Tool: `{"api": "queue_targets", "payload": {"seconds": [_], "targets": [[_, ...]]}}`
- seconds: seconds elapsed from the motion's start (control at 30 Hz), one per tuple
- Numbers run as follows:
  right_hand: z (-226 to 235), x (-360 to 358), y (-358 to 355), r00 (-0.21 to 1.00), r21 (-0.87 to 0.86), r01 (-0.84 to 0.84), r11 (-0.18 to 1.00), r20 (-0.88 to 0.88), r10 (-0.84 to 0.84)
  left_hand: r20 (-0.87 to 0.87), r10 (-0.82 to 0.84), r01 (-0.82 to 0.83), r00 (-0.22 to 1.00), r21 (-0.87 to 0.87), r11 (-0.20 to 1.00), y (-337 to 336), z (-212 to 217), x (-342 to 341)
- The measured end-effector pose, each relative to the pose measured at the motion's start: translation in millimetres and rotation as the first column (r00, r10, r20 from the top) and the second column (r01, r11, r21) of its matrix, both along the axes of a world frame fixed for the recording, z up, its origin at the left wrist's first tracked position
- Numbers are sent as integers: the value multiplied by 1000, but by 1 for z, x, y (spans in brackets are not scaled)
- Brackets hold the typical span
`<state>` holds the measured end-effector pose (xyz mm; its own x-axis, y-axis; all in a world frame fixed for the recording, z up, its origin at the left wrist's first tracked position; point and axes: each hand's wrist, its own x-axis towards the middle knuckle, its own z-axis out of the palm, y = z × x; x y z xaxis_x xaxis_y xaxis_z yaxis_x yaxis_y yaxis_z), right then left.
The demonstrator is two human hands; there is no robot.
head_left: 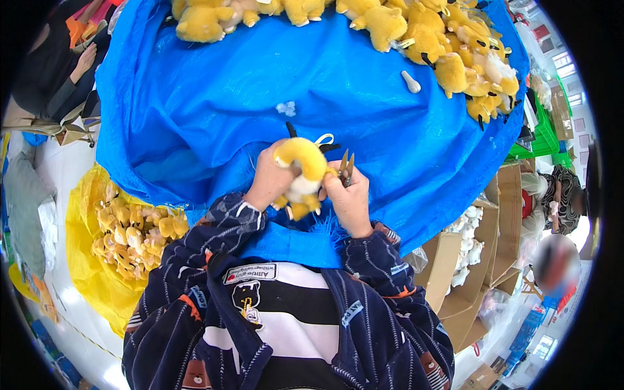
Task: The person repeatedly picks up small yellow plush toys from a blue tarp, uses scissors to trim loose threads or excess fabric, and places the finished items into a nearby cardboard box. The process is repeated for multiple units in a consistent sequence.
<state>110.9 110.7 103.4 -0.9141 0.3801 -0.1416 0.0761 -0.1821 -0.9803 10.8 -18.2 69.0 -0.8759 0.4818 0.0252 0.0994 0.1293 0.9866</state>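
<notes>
— What is nearest, in the middle of the frame?
— Your left hand has its fingers bent around the side of a yellow and white plush toy, at the centre. Your right hand, just to the right, has its fingers folded closely on small metal snips, whose blades point upward. I cannot tell if your right fingertips also pinch the toy.
— And around your hands?
— Beneath them spreads a blue sheet. Somewhat higher, you have a white tuft on it.
— And farther from you?
— At the lower left, a yellow sheet carries similar toys. At the right, a cardboard box holds white pieces. At the upper right, many yellow toys lie in a pile.
</notes>
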Motion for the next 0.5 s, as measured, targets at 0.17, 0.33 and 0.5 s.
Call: {"api": "queue_targets", "payload": {"seconds": [0.17, 0.33, 0.5], "targets": [[0, -6, 2, 998, -220, 67, 973, 1, -68, 430, -129, -1, 893, 288, 958, 3, -8, -1], [-1, -12, 19, 999, -424, 24, 905, -15, -34, 539, -506, 157, 674, 565, 810, -8, 18, -9], [-3, -10, 3, 1000, -241, -9, 971, -5, 8, 283, -241, 139, 928, 338, 931, 7, -5, -4]]}}
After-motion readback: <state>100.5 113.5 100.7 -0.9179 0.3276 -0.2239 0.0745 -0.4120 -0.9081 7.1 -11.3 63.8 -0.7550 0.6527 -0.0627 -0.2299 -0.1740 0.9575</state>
